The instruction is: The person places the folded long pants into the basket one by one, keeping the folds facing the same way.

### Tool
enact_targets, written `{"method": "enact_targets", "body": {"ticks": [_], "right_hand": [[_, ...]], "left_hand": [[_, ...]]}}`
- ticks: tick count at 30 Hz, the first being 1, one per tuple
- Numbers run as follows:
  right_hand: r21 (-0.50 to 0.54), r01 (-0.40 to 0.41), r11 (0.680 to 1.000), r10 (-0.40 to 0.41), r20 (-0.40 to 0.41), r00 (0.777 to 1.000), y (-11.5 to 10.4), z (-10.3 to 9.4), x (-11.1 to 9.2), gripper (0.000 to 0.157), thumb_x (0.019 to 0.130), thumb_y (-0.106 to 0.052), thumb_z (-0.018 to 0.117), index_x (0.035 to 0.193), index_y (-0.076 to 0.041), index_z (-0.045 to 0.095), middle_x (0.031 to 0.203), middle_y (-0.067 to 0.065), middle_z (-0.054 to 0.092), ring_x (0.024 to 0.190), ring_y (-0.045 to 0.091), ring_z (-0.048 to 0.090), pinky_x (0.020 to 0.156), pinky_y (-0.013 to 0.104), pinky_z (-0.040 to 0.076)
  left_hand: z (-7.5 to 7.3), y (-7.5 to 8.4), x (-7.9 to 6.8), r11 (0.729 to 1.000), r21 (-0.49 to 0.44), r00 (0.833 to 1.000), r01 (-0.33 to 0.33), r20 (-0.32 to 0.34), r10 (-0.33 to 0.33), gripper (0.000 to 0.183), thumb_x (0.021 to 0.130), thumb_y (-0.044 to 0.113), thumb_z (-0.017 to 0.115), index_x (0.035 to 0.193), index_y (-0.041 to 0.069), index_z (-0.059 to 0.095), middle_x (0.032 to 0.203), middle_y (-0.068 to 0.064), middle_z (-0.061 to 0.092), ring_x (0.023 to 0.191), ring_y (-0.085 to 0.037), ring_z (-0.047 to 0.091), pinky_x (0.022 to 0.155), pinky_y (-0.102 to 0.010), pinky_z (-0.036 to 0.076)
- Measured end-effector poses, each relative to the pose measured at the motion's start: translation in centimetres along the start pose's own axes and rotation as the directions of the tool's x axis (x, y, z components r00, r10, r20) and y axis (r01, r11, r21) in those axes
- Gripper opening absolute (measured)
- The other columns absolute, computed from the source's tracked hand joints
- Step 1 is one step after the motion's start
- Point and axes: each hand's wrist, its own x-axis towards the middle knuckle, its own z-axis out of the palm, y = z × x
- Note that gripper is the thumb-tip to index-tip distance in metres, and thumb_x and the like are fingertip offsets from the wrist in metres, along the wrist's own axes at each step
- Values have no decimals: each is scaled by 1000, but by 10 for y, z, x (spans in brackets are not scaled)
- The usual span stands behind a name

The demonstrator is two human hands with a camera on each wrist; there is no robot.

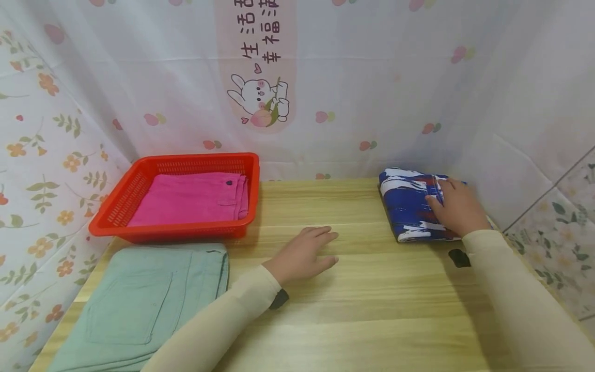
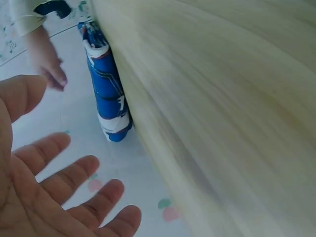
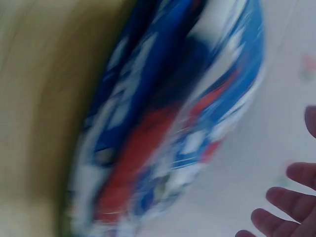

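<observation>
Wood-grain counter [image 1: 372, 310] before a white curtain [image 1: 372, 77]; released right grip [image 1: 457, 206] over folded blue cloth [image 1: 404, 206]

Has the right grip released, fingers spread, just above the right part of the folded blue cloth and apart from it in both wrist views. Streaked with white and patched with red, lying at the back right of the counter, close to the curtain; blurred in the right wrist view.

Has the left grip [image 1: 299, 258] likewise released, over the middle of the counter, fingers apart, well away from the blue cloth. Wears cream sleeves [image 1: 525, 294] on both arms.

Beside the left sleeve: folded pale green cloth [image 1: 130, 305] with a stitched pocket, flat on the counter. Just behind it: red basket [image 1: 167, 231] with slotted walls, and inside, folded pink cloth [image 1: 186, 199] with a small dark spot near one corner.

Farther out, on the white curtain: rabbit print [image 1: 253, 95] and dark lettering. Along the left: flowered curtain [image 1: 42, 248], orange and green.
</observation>
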Motion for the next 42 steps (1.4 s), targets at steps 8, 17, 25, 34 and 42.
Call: {"method": "enact_targets", "body": {"ticks": [8,17,25,34,42], "right_hand": [[68,-160,985,149,142,979,53,10,5,76,92,-45,43,125,22,32,117,43,36,106,56,36,89,66,30],[67,-219,973,195,266,944,74,22,8,92,89,-57,39,125,27,25,115,47,33,106,58,34,89,66,31],[36,-250,968,219,372,902,77,30,14,112,79,-71,45,128,27,20,120,48,31,108,60,35,91,65,32],[-10,-213,977,200,380,903,78,27,15,103,81,-63,51,122,28,27,115,47,38,103,58,41,87,63,36],[-10,-272,962,252,412,876,73,26,17,109,78,-66,52,127,26,22,117,46,36,103,56,41,87,63,36]], "left_hand": [[11,12,26,971,-211,994,110,51,-102,57,90,46,51,139,21,39,143,-1,35,130,-23,33,102,-40,34],[20,24,51,908,-380,984,177,52,-169,55,89,46,53,136,20,44,135,0,41,118,-18,46,95,-37,41],[23,25,63,906,-373,980,199,75,-184,51,89,43,54,134,19,46,133,-2,42,116,-17,46,95,-36,40],[26,23,83,854,-459,969,245,104,-223,49,89,43,54,132,19,49,134,-1,44,115,-17,48,93,-34,42],[35,26,110,708,-620,936,339,146,-320,48,89,42,55,130,18,50,132,-1,48,116,-19,49,92,-35,42]]}}
